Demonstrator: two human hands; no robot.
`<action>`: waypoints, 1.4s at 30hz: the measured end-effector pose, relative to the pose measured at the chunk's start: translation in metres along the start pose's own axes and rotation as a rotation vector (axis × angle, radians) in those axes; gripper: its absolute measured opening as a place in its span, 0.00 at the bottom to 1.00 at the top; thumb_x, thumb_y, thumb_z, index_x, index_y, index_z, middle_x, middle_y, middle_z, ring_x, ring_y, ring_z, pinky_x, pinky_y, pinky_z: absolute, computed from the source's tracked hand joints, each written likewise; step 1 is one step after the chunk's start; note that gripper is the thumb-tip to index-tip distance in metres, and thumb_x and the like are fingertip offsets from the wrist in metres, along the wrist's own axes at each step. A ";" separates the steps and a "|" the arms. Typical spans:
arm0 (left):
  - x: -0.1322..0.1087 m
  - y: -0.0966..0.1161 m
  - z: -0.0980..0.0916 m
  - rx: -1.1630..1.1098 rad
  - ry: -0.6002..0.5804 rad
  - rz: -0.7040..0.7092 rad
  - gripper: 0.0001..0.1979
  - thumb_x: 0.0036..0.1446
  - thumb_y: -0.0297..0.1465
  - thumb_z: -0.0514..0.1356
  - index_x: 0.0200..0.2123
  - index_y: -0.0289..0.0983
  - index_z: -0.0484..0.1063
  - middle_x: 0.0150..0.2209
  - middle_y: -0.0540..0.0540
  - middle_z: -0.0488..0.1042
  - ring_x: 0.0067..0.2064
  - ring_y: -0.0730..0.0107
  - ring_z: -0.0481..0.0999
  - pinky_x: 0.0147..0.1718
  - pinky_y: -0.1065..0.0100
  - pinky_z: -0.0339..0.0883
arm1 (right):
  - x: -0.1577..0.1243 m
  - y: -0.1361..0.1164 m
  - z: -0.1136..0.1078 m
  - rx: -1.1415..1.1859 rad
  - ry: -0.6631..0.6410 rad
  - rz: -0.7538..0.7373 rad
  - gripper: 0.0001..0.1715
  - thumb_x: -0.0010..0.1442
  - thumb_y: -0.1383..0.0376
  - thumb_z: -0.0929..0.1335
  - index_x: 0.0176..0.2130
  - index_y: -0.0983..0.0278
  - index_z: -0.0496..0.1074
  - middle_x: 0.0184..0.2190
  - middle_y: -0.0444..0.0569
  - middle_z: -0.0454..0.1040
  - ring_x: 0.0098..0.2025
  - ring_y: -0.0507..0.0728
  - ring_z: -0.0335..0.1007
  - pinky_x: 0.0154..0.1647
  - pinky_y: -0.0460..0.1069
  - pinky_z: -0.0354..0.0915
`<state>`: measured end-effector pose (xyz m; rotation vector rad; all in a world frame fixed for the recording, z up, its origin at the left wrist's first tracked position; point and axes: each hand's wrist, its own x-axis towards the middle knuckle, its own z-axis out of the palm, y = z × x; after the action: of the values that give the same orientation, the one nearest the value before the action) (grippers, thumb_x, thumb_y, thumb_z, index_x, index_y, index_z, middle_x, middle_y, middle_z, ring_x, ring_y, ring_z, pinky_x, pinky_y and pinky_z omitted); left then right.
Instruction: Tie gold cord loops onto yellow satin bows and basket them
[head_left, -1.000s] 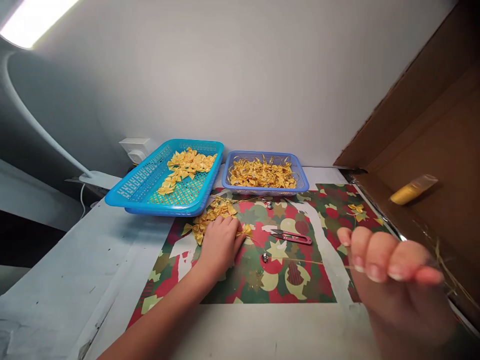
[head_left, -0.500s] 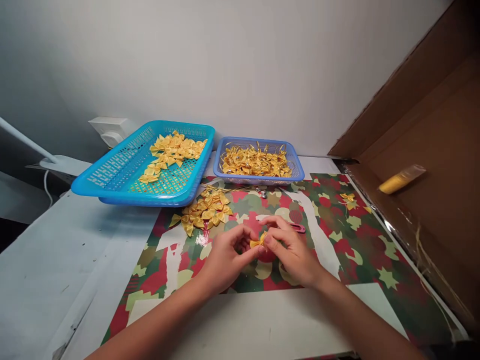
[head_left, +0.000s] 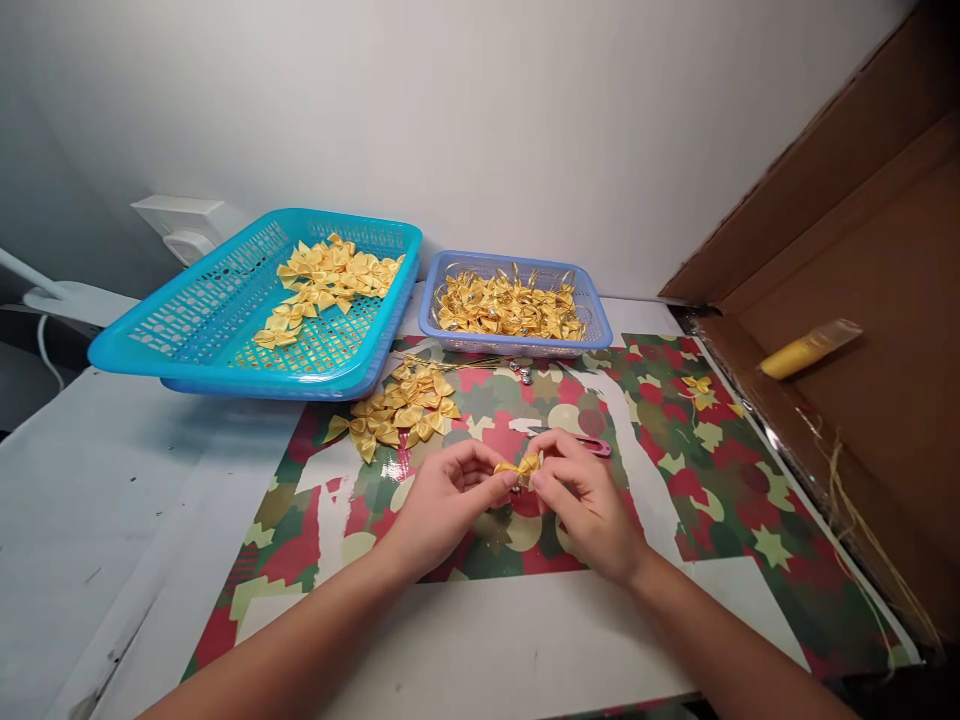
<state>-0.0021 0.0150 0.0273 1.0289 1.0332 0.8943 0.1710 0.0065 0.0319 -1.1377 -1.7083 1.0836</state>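
Both my hands work over a red-and-green star-patterned sheet (head_left: 675,480). Beyond my left hand (head_left: 442,500) sits a turquoise basket (head_left: 150,345) of gold ribbon bows, and beyond my right hand (head_left: 585,505) a smaller periwinkle basket (head_left: 517,345) of gold pieces. A loose heap of gold bows (head_left: 405,405) lies just past my left hand, pink thread snips (head_left: 596,445) peek out behind my right fingers, and both hands pinch one small gold bow (head_left: 520,468) between their fingertips.
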 end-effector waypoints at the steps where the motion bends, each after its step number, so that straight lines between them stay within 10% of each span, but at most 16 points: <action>1: 0.000 -0.001 0.000 -0.002 0.015 0.013 0.10 0.49 0.35 0.68 0.28 0.35 0.72 0.26 0.51 0.74 0.28 0.75 0.73 0.29 0.73 0.69 | -0.001 -0.001 0.000 0.005 -0.002 0.012 0.22 0.64 0.66 0.62 0.19 0.64 0.63 0.36 0.49 0.66 0.36 0.54 0.64 0.35 0.49 0.61; 29: -0.004 -0.004 0.005 0.003 0.118 0.139 0.07 0.43 0.23 0.66 0.20 0.36 0.70 0.27 0.47 0.76 0.31 0.69 0.76 0.31 0.70 0.72 | -0.004 -0.007 0.002 -0.002 -0.070 0.069 0.18 0.58 0.70 0.62 0.18 0.65 0.56 0.38 0.48 0.65 0.35 0.54 0.59 0.36 0.52 0.57; 42: -0.008 -0.007 0.006 0.033 0.175 0.168 0.08 0.42 0.21 0.64 0.19 0.36 0.68 0.26 0.48 0.77 0.29 0.71 0.75 0.28 0.72 0.71 | -0.012 -0.006 0.018 -0.126 0.099 -0.060 0.18 0.59 0.71 0.61 0.19 0.64 0.55 0.35 0.49 0.64 0.35 0.55 0.59 0.35 0.52 0.58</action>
<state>0.0026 0.0044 0.0234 1.0911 1.1220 1.1236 0.1556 -0.0105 0.0301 -1.1901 -1.7416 0.8791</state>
